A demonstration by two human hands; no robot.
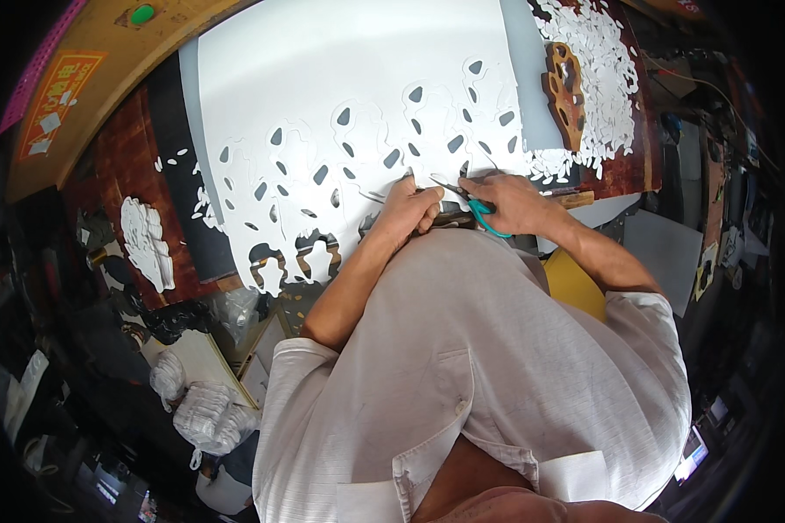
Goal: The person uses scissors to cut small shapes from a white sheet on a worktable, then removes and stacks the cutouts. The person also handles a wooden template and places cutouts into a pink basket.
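Note:
A large white sheet (pixel 340 61) covers the middle of the table, with rows of dark holes and curved cut outlines towards its near edge. My left hand (pixel 407 212) is closed at that near edge, its thumb and fingers pinching the sheet. Just to its right, my right hand (pixel 510 205) is closed round a pair of scissors with teal handles (pixel 481 213). The scissor blades point left towards my left hand, close to the sheet's edge. What lies under my left fingers is hidden.
A brown cutting die (pixel 564 96) stands right of the sheet, beside a heap of small white offcuts (pixel 602 78). At the left lies a stack of white cut pieces (pixel 148 244) on the reddish-brown board (pixel 122 152). Wrapped white bundles (pixel 214 418) sit lower left.

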